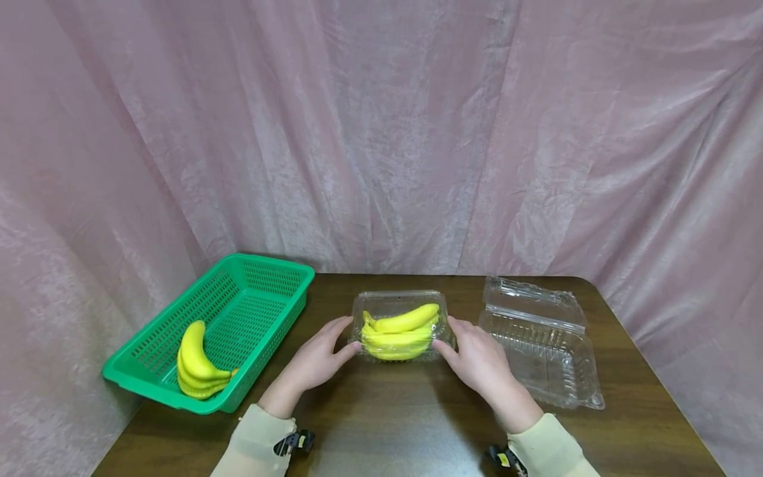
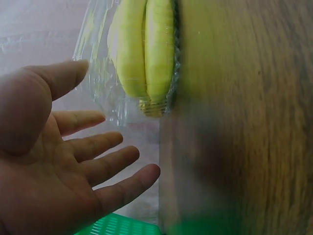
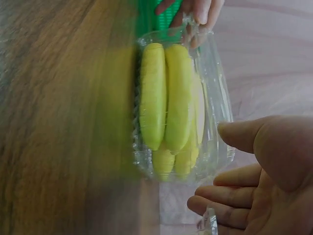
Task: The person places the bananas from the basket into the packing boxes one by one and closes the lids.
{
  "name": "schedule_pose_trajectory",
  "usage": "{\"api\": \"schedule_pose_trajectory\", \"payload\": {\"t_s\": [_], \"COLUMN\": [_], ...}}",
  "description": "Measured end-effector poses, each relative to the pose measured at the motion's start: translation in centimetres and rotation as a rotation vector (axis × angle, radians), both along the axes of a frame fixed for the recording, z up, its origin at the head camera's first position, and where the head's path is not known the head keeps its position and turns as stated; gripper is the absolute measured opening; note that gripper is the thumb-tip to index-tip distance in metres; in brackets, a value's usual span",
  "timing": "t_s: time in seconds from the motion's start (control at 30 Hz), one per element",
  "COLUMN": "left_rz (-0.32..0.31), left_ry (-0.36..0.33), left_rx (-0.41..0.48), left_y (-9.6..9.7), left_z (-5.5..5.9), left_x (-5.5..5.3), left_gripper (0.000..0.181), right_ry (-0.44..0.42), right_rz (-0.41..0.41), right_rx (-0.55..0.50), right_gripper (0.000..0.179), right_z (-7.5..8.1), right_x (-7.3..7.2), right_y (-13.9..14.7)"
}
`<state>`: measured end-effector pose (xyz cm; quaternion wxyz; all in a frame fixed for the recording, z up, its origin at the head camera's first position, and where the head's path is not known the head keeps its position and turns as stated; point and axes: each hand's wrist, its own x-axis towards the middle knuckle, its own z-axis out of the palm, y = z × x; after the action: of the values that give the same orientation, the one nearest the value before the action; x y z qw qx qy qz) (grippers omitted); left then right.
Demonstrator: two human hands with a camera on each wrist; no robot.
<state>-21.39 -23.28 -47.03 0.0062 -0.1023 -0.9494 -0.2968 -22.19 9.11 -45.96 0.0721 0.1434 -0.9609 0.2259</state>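
A clear plastic clamshell box (image 1: 398, 297) stands on the table with its lid down over yellow bananas (image 1: 401, 339). My left hand (image 1: 318, 354) is at the box's left end, thumb tip close to the front corner. In the left wrist view its fingers (image 2: 117, 188) are spread and nearly straight. At the right end is my right hand (image 1: 479, 354), its thumb by the front corner. The right wrist view has that thumb (image 3: 242, 134) at the lid's edge, the other fingers extended below. Both palms face the box from either side.
To the left, a green basket (image 1: 273, 261) holds another bunch of bananas (image 1: 197, 361). A second clear clamshell (image 1: 545, 361) lies open on the right, close to my right hand. Pink curtains (image 1: 381, 132) hang behind the brown wooden table (image 1: 393, 424).
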Motion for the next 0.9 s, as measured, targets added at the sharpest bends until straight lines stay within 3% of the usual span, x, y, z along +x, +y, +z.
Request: {"api": "schedule_pose_trajectory", "payload": {"t_s": [0.4,0.63,0.9], "left_rz": [0.036,0.065,0.104], "left_ry": [-0.032,-0.047,-0.019], "left_rx": [0.024,0.025,0.045], "left_y": [0.6,1.0,1.4], "left_z": [0.1,0.0,-0.3], "left_x": [-0.8,-1.5,-2.2], "left_gripper": [0.063,0.062,0.058], "right_ry": [-0.053,-0.006,0.05], "right_rz": [-0.007,0.003,-0.025], "right_rx": [0.014,0.047,0.001], "right_gripper": [0.054,0.049,0.044], "right_z": [1.0,1.2,0.5], "right_x": [-0.3,-0.6,-1.3], "right_y": [-0.5,-0.9,-1.2]}}
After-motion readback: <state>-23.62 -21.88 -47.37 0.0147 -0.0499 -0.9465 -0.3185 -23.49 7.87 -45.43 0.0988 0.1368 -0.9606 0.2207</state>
